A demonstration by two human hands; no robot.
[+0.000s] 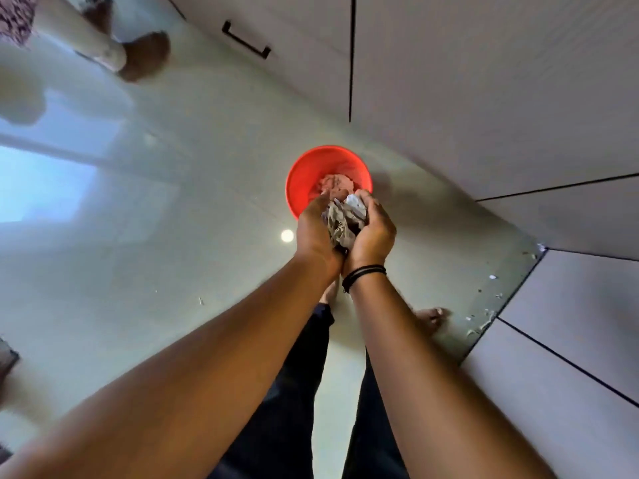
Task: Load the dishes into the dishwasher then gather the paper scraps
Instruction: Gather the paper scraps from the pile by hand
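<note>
A bunch of crumpled paper scraps [345, 219] is cupped between both my hands, held just over the near rim of a red bin [304, 178] on the floor. My left hand [314, 229] curls round the bunch from the left. My right hand [375, 229], with a black band at the wrist, curls round it from the right. More crumpled paper [333, 183] lies inside the bin. Small paper bits [484, 319] lie scattered on the floor along the cabinet base at the right.
Glossy pale floor tiles [173, 219] spread to the left. White cabinet fronts [484, 98] with a black handle [245, 39] run along the top and right. Another person's feet [145, 55] stand at the top left. My own legs and feet are below my arms.
</note>
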